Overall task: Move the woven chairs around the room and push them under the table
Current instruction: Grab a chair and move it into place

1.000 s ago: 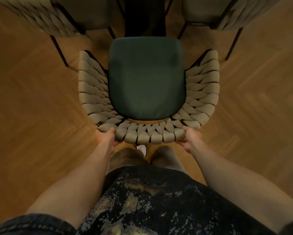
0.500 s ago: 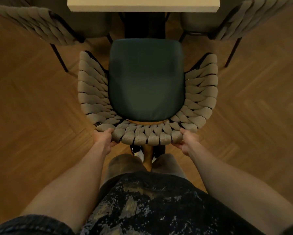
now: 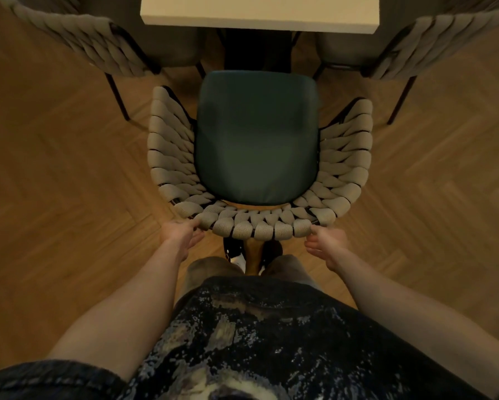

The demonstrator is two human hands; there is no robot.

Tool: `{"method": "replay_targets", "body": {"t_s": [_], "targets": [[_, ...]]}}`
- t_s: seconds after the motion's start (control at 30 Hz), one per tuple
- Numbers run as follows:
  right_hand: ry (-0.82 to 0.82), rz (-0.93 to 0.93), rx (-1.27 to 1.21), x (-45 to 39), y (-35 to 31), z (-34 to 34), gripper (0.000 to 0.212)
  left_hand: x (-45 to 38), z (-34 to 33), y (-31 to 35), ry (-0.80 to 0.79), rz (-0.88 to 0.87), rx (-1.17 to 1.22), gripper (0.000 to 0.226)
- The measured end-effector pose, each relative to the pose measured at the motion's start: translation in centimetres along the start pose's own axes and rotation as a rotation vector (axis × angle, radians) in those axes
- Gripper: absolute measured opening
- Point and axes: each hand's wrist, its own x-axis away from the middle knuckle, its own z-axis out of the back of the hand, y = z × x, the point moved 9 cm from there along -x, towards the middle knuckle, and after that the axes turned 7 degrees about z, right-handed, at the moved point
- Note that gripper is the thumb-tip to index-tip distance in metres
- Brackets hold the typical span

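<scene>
Woven chair (image 3: 258, 145) w/ dark green seat cushion (image 3: 257, 137) faces the table (image 3: 259, 10), centred on its short end; front of cushion just short of the tabletop edge, not yet under. Two more woven chairs flank it: one at left (image 3: 78, 44), one at right (image 3: 432, 44), both part-tucked.

Left hand (image 3: 181, 236) at the back rim, left of centre; fingers look relaxed and fairly straight, tips touching the weave, no wrap. Right hand (image 3: 326, 243) at the rim, right of centre; palm open, fingers spread loosely, prob. brushing the weave, but contact is hard to confirm from this angle.

Step in hand, as I read it: final push under the table. To do it well: press both hands evenly on the backrest so the chair runs straight, keep it square to the table end, go slow on the wood floor (image 3: 55, 197). Watch the arm wings vs. neighbours' legs; gaps look tight both sides.
</scene>
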Motion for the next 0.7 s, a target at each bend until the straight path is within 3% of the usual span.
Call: {"method": "replay_targets", "body": {"t_s": [0.23,0.47,0.7], "targets": [[-0.099,0.104,0.131,1.9,-0.9,-0.6,0.010,2.1,0.5,0.1,0.018,-0.146,-0.155,0.003],[-0.314,0.304,0.478,3.3,-1.4,-4.3,0.008,3.2,1.4,-1.2,0.009,-0.282,-0.376,0.005],[-0.453,0.462,0.805,6.4,-2.2,-10.7,0.009,1.4,5.7,-4.7,-0.010,-0.212,-0.444,0.004]]}}
